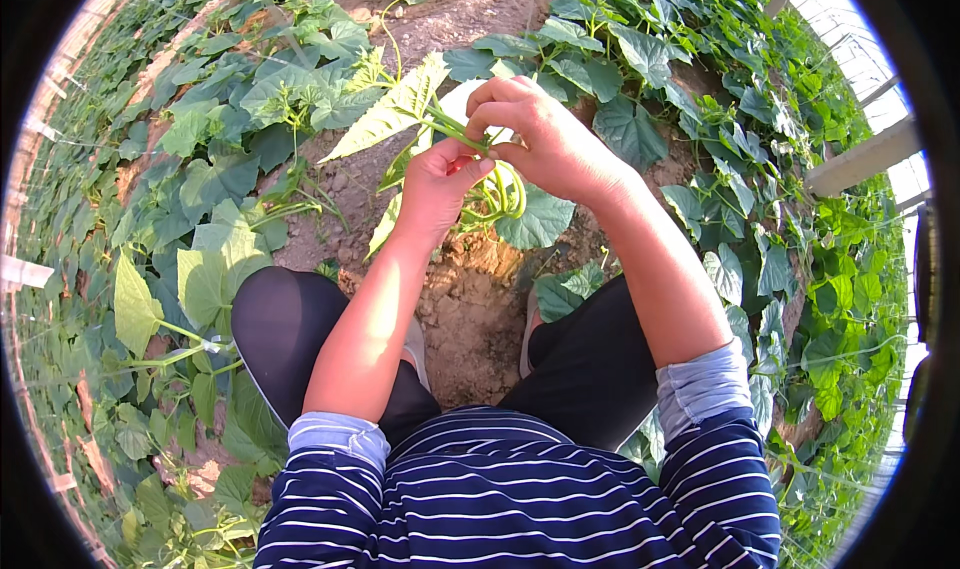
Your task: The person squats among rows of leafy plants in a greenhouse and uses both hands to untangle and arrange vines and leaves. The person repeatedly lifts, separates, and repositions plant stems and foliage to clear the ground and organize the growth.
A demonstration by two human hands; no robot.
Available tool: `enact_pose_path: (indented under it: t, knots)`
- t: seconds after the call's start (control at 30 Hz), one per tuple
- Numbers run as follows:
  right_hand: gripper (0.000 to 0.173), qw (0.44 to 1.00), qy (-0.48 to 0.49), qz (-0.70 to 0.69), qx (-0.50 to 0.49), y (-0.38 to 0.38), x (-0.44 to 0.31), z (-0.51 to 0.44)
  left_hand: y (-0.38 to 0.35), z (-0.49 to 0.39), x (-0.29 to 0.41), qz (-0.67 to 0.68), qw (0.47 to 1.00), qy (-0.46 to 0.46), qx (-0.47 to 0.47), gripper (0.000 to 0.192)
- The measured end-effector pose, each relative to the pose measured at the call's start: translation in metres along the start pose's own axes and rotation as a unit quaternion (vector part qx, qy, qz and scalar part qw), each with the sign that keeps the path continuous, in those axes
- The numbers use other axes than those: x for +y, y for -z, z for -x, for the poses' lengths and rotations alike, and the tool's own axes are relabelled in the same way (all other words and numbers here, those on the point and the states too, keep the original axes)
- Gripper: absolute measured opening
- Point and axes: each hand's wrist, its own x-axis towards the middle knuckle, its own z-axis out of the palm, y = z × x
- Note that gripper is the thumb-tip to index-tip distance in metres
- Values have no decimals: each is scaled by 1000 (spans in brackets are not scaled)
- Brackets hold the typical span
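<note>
Before me, both hands meet on the green stem of a cucumber vine (454,128). My left hand (437,188) pinches it between thumb and fingertips from below left. From the upper right, my right hand (536,134) has its fingers bent around the same stretch, its thumb close to my left thumb. A pale, sunlit leaf (394,115) extends to the left from the stem, with a thin curling tendril (396,40) above it. Below my right hand hang looped green stems (514,198), beside a broad leaf (538,220). My fingers hide the exact spot being held.
Bare soil (469,306) lies between my knees and shoes. Leafy vines (210,164) grow thickly on the left, and more vines (750,156) on the right. A stem with a small clip (214,344) stands by my left knee. A pale post (862,156) slants at the right.
</note>
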Motion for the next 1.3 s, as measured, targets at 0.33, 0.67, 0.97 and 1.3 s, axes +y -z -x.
enact_pose_path:
  t: [0.33,0.67,0.97,1.3]
  knots:
    - [17,999,-42,34,6,8,-2,6,-1,-2,2,4,1000,-9,24,11]
    - [9,966,-5,257,-43,-8,-11,10,0,-7,-6,-14,999,-19,23,13]
    - [14,976,-204,80,-16,-4,-15,1,-4,-7,-2,13,999,-33,-33,10]
    - [44,904,-161,355,176,5,68,8,-5,-11,-2,-21,1000,-18,4,12]
